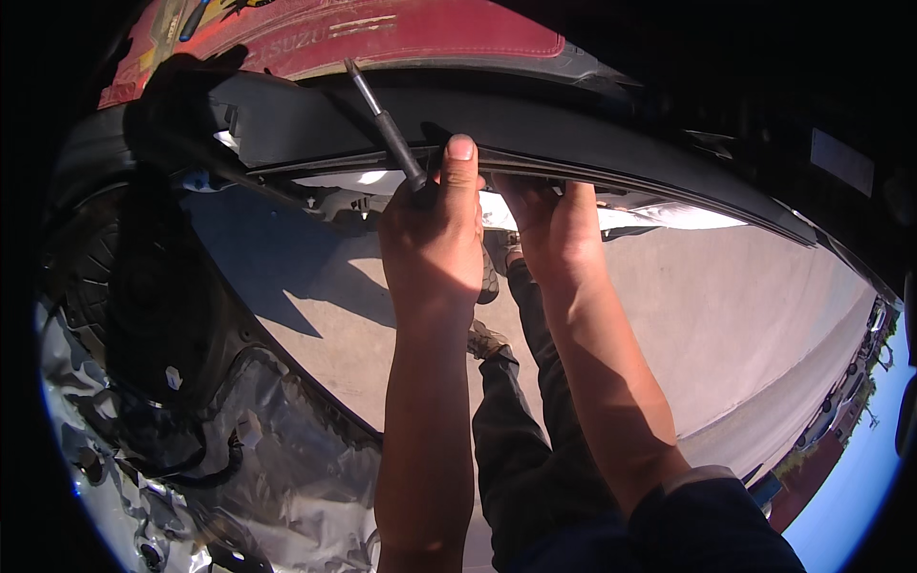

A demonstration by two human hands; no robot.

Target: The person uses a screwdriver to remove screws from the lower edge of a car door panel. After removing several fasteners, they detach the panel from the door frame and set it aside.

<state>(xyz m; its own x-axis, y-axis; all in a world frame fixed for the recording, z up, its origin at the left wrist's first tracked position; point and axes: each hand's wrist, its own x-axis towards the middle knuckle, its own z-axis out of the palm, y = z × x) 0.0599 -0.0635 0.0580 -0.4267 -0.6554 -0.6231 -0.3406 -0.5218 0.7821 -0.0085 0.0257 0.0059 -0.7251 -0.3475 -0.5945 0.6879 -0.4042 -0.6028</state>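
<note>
My left hand is closed around a screwdriver with a cross-shaped tip. The shaft points up and left, and part of its black textured handle shows below the hand. My left thumb lies against the edge of a black plastic vehicle door trim panel. Beside it, my right hand grips the same panel from its near side. The ends of my right fingers are hidden behind the panel's edge. White clips show along the panel's underside.
A vehicle door with silver foil lining and a round speaker stands at left. A loose wiring connector hangs there. A red floor mat lies beyond the panel, with a blue-handled tool on it. Concrete ground lies below.
</note>
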